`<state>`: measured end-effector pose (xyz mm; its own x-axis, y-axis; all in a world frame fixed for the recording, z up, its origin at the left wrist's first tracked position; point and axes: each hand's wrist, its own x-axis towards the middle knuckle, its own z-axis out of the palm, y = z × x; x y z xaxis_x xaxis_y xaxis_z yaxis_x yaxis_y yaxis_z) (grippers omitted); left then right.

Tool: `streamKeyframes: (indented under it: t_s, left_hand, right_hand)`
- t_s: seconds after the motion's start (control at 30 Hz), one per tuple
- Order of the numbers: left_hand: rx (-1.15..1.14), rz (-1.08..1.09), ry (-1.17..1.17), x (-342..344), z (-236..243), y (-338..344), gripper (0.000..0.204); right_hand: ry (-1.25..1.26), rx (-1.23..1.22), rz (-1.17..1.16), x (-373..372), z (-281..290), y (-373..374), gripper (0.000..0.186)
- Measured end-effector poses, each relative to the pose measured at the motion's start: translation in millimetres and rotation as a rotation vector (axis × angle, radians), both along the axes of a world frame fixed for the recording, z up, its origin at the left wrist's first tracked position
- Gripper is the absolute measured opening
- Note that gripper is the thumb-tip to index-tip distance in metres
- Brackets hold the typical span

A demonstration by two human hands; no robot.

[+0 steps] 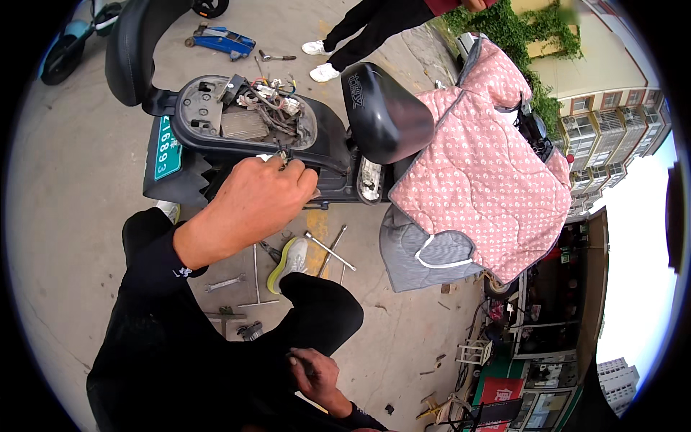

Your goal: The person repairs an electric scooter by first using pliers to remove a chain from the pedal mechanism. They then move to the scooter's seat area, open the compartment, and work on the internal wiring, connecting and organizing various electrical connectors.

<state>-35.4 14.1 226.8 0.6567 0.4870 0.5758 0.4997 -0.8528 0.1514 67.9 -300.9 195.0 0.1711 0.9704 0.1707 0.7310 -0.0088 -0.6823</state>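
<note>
A black electric scooter (335,137) stands in front of me with its seat compartment (196,108) uncovered. Inside it lie a grey-brown metal box (243,124) and a tangle of wires (277,115) with white connectors. My left hand (252,200) is at the compartment's near rim, back of the hand up. Its fingertips pinch a small wire, mostly hidden by the fingers. By my bent knee, my right hand (317,376) is loosely closed, and nothing shows in it. A pink quilted cover (482,173) drapes the scooter's front, to the right of the black seat (389,111).
On the concrete lie an open-end wrench (225,282), a T-handle bar (257,277) and a cross wrench (331,252). Beyond the scooter are a blue floor jack (219,41) and a ratchet (278,57). Another person (367,25) stands behind it. A shop front (554,309) is at right.
</note>
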Motion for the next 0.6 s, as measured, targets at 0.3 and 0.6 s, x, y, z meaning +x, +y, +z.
streamKeyframes:
  t_s: [0.3, 0.6]
  left_hand:
    - [-0.3, 0.174, -0.099, -116, -3, 69, 0.018]
    - [-0.187, -0.122, -0.024, -36, 14, 15, 0.028]
  right_hand:
    - [0.312, 0.678, 0.201, 24, -29, 311, 0.035]
    - [0.134, 0.318, 0.598, 53, -23, 351, 0.057]
